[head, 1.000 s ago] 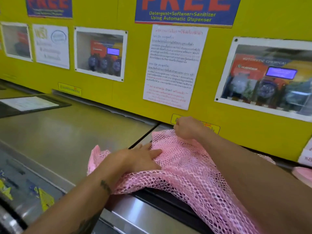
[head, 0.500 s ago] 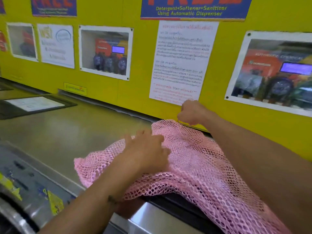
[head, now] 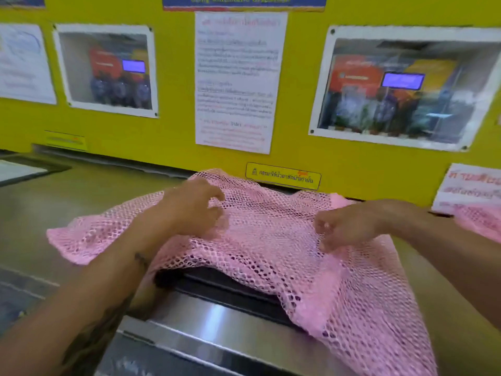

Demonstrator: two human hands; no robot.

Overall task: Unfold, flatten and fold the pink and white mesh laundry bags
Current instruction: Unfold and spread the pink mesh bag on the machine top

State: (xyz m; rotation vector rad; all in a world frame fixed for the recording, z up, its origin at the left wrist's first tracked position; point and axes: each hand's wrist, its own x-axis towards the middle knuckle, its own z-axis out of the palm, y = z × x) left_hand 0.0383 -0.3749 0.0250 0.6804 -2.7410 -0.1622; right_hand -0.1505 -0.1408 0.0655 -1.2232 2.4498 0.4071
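Pink mesh bag on steel countertop, yellow wall.

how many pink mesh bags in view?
2. One pink mesh bag is spread on the metal top under both hands; a second bag shows partly at the right edge. More may be out of frame.

Pink mesh bag on steel countertop
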